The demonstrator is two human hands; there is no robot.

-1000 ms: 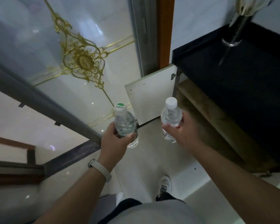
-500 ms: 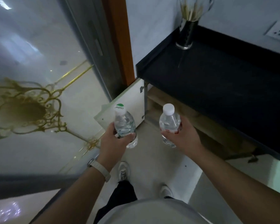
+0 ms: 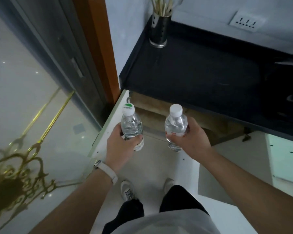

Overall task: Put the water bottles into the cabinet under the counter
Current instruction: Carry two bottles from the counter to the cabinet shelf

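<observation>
2 clear water bottles are held upright in the air in front of the open cabinet, side by side and apart from each other. The left bottle (image 3: 132, 125) has a white cap with a green mark, and the left hand (image 3: 120, 146) grips it around the lower body, fingers curled about it. The right bottle (image 3: 176, 124) has a plain white cap and a red-edged label, and the right hand (image 3: 191, 139) wraps around its lower half in the same way. Neither bottle touches the cabinet or the floor.

Just beyond the caps lies the cabinet (image 3: 150, 103) under the dark surface (image 3: 201, 73), with its brown wooden inside showing. Its white door (image 3: 111, 119) stands swung open to the left, right behind the left bottle. A 2nd pale panel (image 3: 285, 156) shows at the right, below the edge of the surface.

On the far left corner of the surface stands a perforated metal holder (image 3: 159, 30) with pale sticks in it. A white wall socket (image 3: 246, 22) sits on the wall to its right.

The left wrist wears a light band (image 3: 107, 172). Below the hands, 2 pale shoes (image 3: 127, 190) stand on the white floor (image 3: 152, 164). To the left are an orange-brown door frame (image 3: 100, 48) and a glossy floor area with a gold ornament (image 3: 24, 176).
</observation>
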